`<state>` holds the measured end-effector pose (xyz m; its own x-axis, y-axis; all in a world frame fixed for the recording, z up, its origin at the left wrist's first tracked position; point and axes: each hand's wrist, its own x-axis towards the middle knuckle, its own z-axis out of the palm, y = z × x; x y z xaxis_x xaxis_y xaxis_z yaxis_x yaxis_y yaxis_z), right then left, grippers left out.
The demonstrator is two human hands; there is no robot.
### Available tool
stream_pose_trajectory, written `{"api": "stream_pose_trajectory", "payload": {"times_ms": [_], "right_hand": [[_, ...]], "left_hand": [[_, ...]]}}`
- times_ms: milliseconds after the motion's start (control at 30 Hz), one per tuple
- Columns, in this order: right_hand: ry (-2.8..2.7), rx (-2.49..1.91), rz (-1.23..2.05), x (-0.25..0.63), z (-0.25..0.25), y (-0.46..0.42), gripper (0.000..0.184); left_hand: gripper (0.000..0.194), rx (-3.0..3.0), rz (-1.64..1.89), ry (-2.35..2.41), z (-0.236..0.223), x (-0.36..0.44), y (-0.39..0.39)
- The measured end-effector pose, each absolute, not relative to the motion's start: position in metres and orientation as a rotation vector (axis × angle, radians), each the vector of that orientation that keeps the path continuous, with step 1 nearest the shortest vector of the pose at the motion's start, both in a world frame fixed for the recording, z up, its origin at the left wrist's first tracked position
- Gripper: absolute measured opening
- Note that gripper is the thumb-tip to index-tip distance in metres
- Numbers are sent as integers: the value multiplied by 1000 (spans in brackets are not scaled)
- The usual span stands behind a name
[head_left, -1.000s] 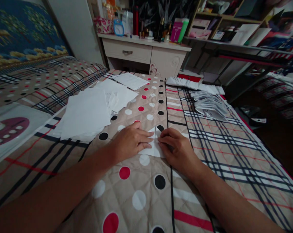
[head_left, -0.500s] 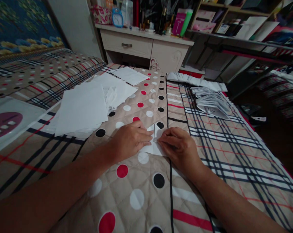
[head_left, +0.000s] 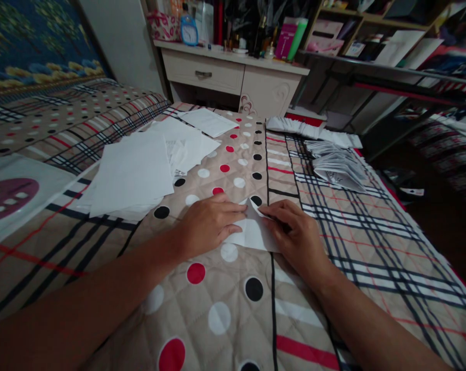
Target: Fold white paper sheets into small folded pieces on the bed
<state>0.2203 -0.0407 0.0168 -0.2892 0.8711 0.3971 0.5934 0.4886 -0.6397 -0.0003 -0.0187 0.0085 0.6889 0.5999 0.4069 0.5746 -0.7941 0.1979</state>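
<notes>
A small white sheet of folded paper (head_left: 252, 236) lies on the bedspread between my hands, its far flap lifted toward the right. My left hand (head_left: 207, 224) rests on the paper's left side, fingers stretched out flat with the thumb apart. On the other side, the fingers of my right hand (head_left: 296, 224) are pinched on the lifted flap. The paper's outer edges are partly hidden under both hands.
To the left is a pile of white sheets (head_left: 132, 172), beside a clear plastic bag (head_left: 58, 178). Folded papers (head_left: 335, 167) and a long row of folded paper (head_left: 312, 130) lie at the right. A dresser (head_left: 202, 67) stands beyond the bed.
My right hand has moved a little to the right, pulling the flap outward, so more of the paper shows. My left hand stays nearly in place on it.
</notes>
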Motion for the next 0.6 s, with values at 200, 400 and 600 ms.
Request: {"api": "stream_pose_trajectory", "payload": {"times_ms": [200, 400, 600], "right_hand": [[-2019, -1134, 450, 219, 13, -42, 29], [-2114, -1156, 371, 219, 11, -42, 25], [-2250, -1133, 242, 218, 8, -40, 25]], "left_hand": [[29, 2939, 535, 1032, 14, 4, -18], [31, 2936, 513, 973, 16, 5, -14], [27, 2916, 545, 970, 15, 4, -13]]}}
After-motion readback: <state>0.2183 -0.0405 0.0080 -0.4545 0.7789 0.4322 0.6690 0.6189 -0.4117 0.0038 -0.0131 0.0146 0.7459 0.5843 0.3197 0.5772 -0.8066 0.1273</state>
